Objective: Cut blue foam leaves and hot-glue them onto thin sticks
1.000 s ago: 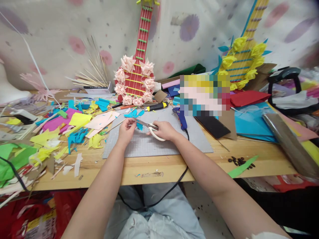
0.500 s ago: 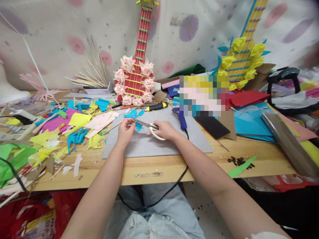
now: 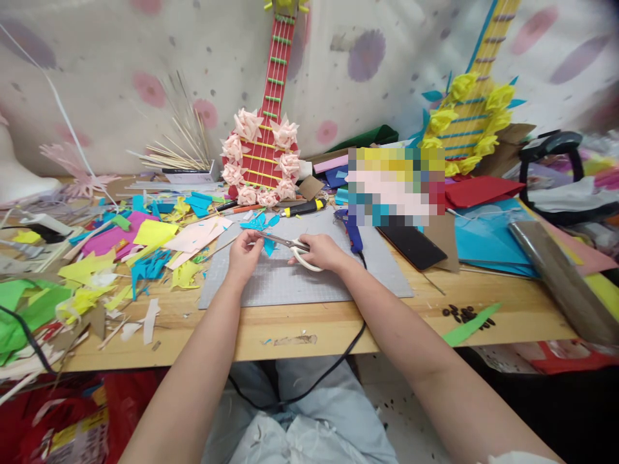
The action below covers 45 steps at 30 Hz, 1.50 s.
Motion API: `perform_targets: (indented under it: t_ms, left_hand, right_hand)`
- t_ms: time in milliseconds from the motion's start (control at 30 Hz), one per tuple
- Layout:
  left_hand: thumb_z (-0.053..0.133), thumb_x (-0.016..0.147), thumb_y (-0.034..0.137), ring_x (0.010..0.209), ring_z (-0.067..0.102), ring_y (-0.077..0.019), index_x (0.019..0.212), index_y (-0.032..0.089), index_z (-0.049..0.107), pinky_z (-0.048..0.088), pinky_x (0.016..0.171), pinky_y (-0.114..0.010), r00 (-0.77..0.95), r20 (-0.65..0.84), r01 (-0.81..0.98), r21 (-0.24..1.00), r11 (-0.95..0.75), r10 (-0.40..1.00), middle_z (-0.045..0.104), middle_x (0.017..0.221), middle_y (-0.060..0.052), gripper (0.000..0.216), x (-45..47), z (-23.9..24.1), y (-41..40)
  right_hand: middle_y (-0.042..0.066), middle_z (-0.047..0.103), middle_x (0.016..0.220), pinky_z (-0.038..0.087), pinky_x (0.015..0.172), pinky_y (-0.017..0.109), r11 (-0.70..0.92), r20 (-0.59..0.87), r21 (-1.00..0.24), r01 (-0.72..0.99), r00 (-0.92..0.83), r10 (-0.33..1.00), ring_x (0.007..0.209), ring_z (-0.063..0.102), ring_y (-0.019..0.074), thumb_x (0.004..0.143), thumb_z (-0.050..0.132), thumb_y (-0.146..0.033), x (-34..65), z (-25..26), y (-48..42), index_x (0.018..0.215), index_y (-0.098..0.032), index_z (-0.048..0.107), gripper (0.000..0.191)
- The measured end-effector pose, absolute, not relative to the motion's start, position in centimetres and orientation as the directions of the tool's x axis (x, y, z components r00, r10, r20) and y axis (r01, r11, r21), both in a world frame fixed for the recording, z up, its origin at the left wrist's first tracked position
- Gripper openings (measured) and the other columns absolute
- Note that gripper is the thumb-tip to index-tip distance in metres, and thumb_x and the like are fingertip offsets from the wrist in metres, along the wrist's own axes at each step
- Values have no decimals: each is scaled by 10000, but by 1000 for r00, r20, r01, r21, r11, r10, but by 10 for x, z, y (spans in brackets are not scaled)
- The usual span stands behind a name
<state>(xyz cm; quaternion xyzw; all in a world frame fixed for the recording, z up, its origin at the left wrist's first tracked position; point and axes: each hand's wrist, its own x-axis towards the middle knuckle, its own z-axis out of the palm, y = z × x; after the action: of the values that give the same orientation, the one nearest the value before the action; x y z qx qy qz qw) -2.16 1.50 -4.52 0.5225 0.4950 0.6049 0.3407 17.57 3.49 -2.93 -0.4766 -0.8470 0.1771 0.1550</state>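
My right hand (image 3: 325, 251) grips a pair of scissors (image 3: 304, 260) with white handles, its fingers closed round the loops. The metal blades point left, towards my left hand (image 3: 244, 253). Pinched fingers of that hand hold a small piece of blue paper (image 3: 269, 247), which shows beside the fingertips and under the blades. Whether the blades are cutting into it I cannot tell. Just behind, several blue paper cutouts (image 3: 258, 222) lie on the grey cutting mat (image 3: 300, 290).
A blue glue gun (image 3: 354, 233) and a yellow-black utility knife (image 3: 304, 207) lie on the mat. A black phone (image 3: 411, 245) is at right. Paper scraps (image 3: 155, 232) cover the left. Behind stand a red paper guitar (image 3: 264, 161) and a yellow one (image 3: 467, 129).
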Motion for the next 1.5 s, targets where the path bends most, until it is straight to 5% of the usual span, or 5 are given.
perform_targets:
  t_ms: [300, 533, 867, 1167, 1500]
  left_hand:
    - [621, 626, 262, 596, 530, -100, 729, 169, 560, 400, 553, -217, -235, 254, 111, 966, -234, 938, 585, 687, 4, 151, -20, -44, 14]
    - [633, 625, 271, 642, 548, -111, 849, 179, 578, 418, 596, -226, -220, 270, 72, 963, -260, 937, 590, 703, 1, 248, -22, -46, 16]
    - [623, 607, 260, 629, 542, -104, 753, 184, 529, 444, 610, -246, -247, 233, -220, 932, -288, 941, 571, 720, 7, 190, -25, -42, 14]
    - [603, 583, 239, 644, 547, -111, 778, 187, 542, 440, 656, -270, -212, 189, -268, 932, -243, 959, 586, 735, 2, 211, -25, -38, 14]
    - [650, 581, 367, 661, 566, -103, 759, 167, 544, 437, 635, -240, -277, -14, -316, 946, -77, 961, 585, 733, -3, 288, -24, -45, 20]
  right_hand:
    - [-22, 537, 673, 293, 539, 208, 326, 121, -702, 634, -345, 931, 611, 446, 98, 642, 560, -587, 175, -30, 40, 714, -166, 514, 430]
    - [23, 611, 723, 387, 480, 189, 0, -73, -985, 173, -419, 905, 562, 531, 84, 678, 618, -461, 152, -16, 41, 776, -160, 499, 338]
    - [7, 572, 550, 422, 411, 169, -532, -354, -838, -120, -623, 698, 474, 543, 86, 805, 532, -321, 107, 1, 44, 701, -146, 473, 212]
    - [-41, 521, 538, 353, 389, 154, -424, -276, -894, -144, -570, 774, 446, 449, 51, 641, 685, -292, 99, -8, 42, 716, -153, 498, 245]
    - [-44, 491, 684, 372, 586, 215, 174, 137, -958, 230, -170, 976, 626, 451, 87, 614, 637, -334, 95, -27, 49, 747, -186, 444, 277]
